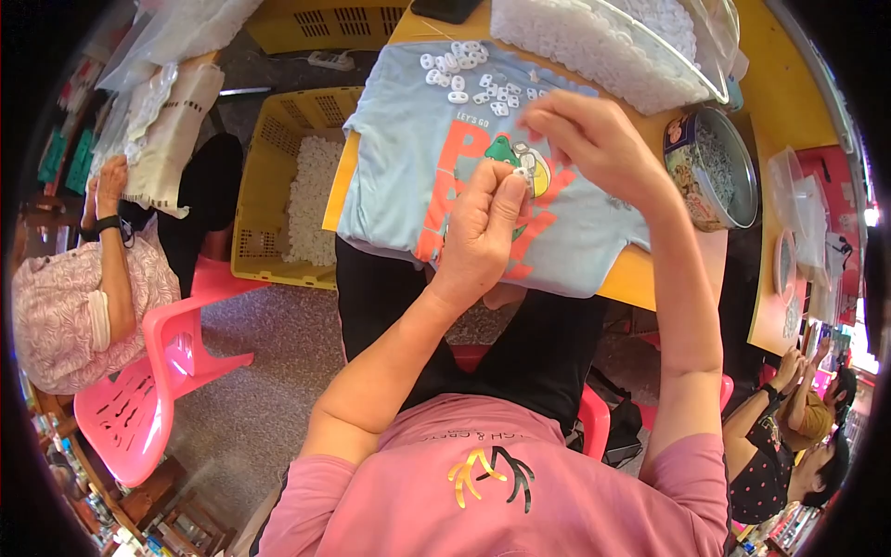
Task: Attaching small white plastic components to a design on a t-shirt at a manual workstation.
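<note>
We saw a small white piece [522, 174] near the centre of the frame, its visible end poking up past the fingertips toward the top edge. We could not firmly tell its long axis, because the fingers covered much of it. Our left hand [481, 221] had thumb and forefinger pinched on it, with the forearm slanting up from the lower left. Our right hand [594, 139] hung just above and to the right, apart from the left, its wrist bent toward the upper left and its fingers curled. We could not tell whether those fingertips held anything. Beneath lay a pale blue cloth [385, 186], its print partly hidden by our hands. Loose white pieces [458, 97] pointed various ways at the upper centre.
</note>
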Motion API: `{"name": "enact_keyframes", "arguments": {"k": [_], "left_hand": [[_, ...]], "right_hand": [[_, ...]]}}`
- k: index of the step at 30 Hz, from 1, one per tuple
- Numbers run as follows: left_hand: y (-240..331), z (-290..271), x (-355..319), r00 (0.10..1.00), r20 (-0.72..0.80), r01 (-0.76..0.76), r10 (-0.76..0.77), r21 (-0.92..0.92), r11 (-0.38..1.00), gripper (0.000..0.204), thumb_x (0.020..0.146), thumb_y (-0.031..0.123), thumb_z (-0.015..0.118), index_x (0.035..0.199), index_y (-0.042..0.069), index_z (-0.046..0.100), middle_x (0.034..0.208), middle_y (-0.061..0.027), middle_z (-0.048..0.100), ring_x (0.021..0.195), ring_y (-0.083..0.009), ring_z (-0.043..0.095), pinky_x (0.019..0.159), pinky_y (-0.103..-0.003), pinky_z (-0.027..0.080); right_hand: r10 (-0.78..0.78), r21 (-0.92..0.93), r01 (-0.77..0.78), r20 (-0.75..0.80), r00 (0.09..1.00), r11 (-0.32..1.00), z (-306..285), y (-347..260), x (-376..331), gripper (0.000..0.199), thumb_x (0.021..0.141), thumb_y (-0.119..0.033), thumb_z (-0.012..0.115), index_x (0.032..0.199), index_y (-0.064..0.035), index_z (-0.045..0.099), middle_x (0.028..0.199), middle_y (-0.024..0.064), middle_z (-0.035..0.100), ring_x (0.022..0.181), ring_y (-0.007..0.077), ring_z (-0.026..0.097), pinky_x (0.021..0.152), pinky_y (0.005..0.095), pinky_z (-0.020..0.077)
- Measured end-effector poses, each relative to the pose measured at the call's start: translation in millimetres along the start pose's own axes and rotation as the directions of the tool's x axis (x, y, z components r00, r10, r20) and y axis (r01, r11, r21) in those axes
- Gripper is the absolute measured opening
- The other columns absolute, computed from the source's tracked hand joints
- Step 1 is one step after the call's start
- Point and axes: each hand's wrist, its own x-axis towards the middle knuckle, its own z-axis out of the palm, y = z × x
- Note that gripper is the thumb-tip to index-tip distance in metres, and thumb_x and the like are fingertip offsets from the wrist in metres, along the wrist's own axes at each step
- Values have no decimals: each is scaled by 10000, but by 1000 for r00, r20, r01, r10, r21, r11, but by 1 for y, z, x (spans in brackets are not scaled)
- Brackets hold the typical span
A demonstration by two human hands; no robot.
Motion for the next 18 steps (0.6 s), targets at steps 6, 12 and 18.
{"name": "enact_keyframes", "arguments": {"k": [6, 12, 18], "left_hand": [[-6, 0, 0, 1000, -3, -21, 21, -34, 999, 154, 1036, 145, 472, 933, 37, 510, 754, 21, 499, 697, -55, 441, 619, -225, 404], [-5, -5, 0, 997, 65, 37, -34, -49, 998, 162, 1049, 174, 448, 952, 49, 484, 835, 12, 486, 773, -65, 450, 709, -217, 405], [-10, 0, 0, 1000, 4, -26, 26, -85, 996, 154, 1034, 141, 471, 930, 34, 511, 742, 27, 480, 677, -52, 419, 600, -225, 390]], "right_hand": [[-426, -453, 322, -148, 893, 831, 42, 33, 64, 138, 881, -172, 665, 956, -61, 702, 871, 86, 638, 761, 260, 630, 672, 363, 494], [-414, -574, 312, -52, 909, 757, 55, 38, 78, 136, 856, -186, 683, 924, -70, 696, 887, 85, 645, 808, 313, 629, 693, 404, 503], [-232, -325, 176, -143, 962, 929, 42, 31, 67, 183, 872, -204, 694, 974, -52, 697, 846, 54, 670, 746, 213, 630, 673, 339, 504]]}}
